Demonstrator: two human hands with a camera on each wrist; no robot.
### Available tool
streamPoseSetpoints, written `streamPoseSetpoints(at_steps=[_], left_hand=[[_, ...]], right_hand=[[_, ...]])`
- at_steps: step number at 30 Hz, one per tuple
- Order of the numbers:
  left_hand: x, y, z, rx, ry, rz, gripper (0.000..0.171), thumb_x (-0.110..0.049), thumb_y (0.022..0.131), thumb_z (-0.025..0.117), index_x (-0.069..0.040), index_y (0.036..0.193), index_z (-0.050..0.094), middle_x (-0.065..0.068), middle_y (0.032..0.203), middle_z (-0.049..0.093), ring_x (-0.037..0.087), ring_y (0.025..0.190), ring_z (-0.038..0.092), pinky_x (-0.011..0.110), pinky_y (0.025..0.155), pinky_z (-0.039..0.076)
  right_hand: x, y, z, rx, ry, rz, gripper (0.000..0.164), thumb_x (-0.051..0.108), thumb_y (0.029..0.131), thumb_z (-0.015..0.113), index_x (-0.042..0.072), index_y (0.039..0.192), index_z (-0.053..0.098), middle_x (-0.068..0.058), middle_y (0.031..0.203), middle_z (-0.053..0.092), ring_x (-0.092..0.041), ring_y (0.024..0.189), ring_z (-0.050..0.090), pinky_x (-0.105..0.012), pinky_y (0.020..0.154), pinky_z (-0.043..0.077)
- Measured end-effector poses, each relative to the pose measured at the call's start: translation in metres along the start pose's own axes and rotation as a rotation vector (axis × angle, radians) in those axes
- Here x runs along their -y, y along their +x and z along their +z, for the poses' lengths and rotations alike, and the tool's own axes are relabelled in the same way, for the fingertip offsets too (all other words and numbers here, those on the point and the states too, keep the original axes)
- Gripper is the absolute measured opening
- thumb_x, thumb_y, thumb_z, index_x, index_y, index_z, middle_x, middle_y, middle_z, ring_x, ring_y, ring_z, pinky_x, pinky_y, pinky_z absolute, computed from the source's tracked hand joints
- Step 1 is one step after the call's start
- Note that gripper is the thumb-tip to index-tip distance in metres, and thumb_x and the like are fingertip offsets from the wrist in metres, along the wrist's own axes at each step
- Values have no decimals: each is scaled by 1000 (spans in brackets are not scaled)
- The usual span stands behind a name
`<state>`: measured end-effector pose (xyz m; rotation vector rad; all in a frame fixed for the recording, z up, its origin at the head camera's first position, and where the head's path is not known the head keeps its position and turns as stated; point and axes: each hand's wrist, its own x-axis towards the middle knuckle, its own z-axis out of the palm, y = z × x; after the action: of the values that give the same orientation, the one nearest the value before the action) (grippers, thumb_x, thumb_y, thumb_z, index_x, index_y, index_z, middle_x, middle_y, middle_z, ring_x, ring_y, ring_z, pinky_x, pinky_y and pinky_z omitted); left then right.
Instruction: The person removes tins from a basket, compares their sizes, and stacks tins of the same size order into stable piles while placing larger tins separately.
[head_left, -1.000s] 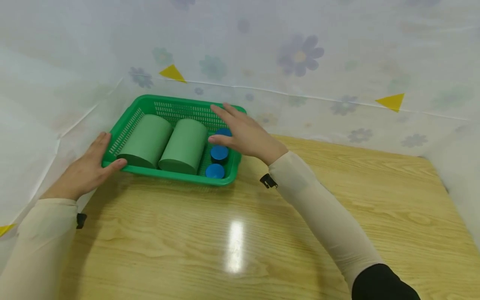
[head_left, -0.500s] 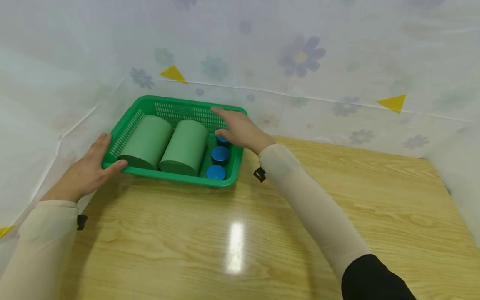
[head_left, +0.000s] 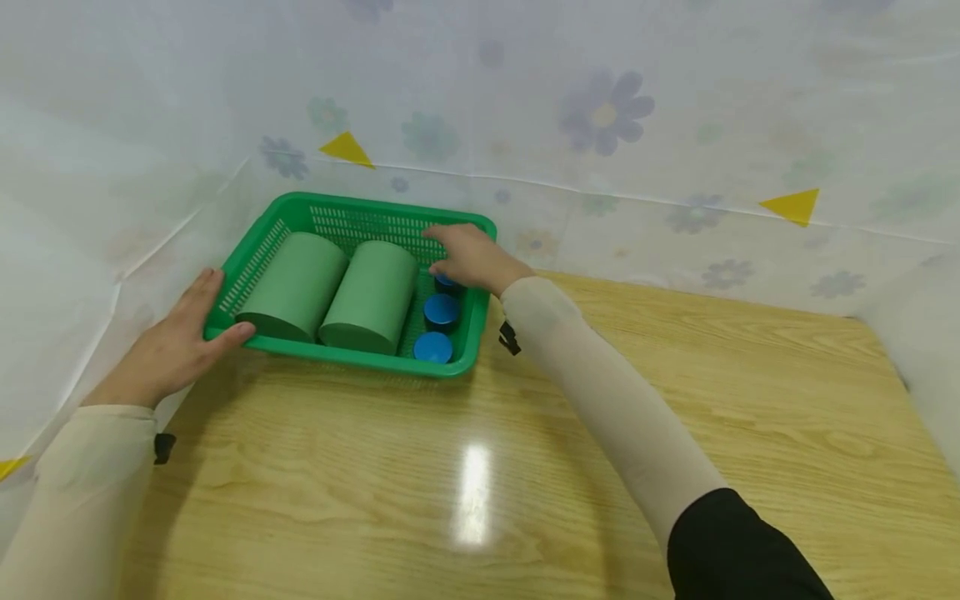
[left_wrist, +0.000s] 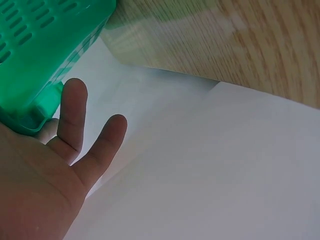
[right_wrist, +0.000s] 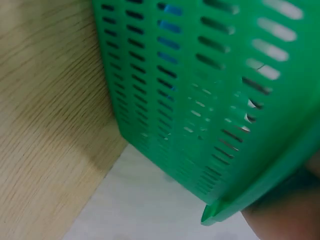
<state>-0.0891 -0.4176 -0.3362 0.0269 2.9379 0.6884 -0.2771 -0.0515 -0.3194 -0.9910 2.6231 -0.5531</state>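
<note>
A green plastic basket [head_left: 358, 360] stands at the table's back left. Inside lie two pale green cylinders [head_left: 295, 283], side by side on their curved sides. To their right, a row holds a near blue-topped round container [head_left: 432, 347], a middle one [head_left: 442, 311] and a far one [head_left: 447, 281]. At the basket's front left corner my left hand [head_left: 168, 346] touches the rim, thumb on the front edge, fingers along the left side; two fingers stand spread apart in the left wrist view. Above the far container is my right hand [head_left: 480, 258], thumb and index finger apart, partly covering it.
The wooden table [head_left: 345, 467] extends forward and right of the basket. A white flowered sheet [head_left: 525, 108] hangs close behind the basket and along the left. Yellow triangles [head_left: 791, 207] mark the sheet. The basket's slotted right wall [right_wrist: 165, 90] fills much of the right wrist view.
My right hand has moved down and slightly left, into the basket over the far blue-topped container. My left hand stays at the corner, and the basket has hardly moved.
</note>
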Motion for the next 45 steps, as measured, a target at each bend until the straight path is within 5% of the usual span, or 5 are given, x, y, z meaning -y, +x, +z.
streamPoseSetpoints(at_steps=[11,20,26,32,45], left_hand=[[-2,-2,-1,3,-4,-1,92,-50,104,49,-12,161,-13,10,166,-18,47,149,-5,76,108,10],[-5,-2,-1,8,-10,-5,93,-51,104,49,-13,161,-14,10,166,-18,50,148,-2,76,107,11],[-6,-2,0,11,-13,-10,93,-51,104,50,-13,161,-13,10,166,-18,51,148,-1,76,107,12],[-5,-2,0,15,-9,-15,93,-52,104,50,-14,161,-13,9,166,-18,51,148,-1,77,106,12],[-4,-3,-2,9,-4,-22,93,-52,104,49,-14,161,-12,11,167,-17,55,146,3,78,104,14]], right_hand=[[2,10,4,147,-290,36,55,16,97,68,7,148,49,-13,146,53,-30,136,46,-45,110,39],[-1,12,10,116,-427,15,24,12,95,65,10,119,66,-7,116,67,-25,108,59,-47,99,43],[-1,11,7,144,-355,43,44,16,97,67,7,138,56,-11,133,60,-29,125,54,-47,108,39],[-5,10,4,58,-189,58,65,16,94,68,-1,151,41,-17,136,52,-26,114,50,-38,93,47],[-6,-8,-11,-113,178,35,66,24,91,67,9,151,44,-16,132,39,-27,103,51,-38,85,50]])
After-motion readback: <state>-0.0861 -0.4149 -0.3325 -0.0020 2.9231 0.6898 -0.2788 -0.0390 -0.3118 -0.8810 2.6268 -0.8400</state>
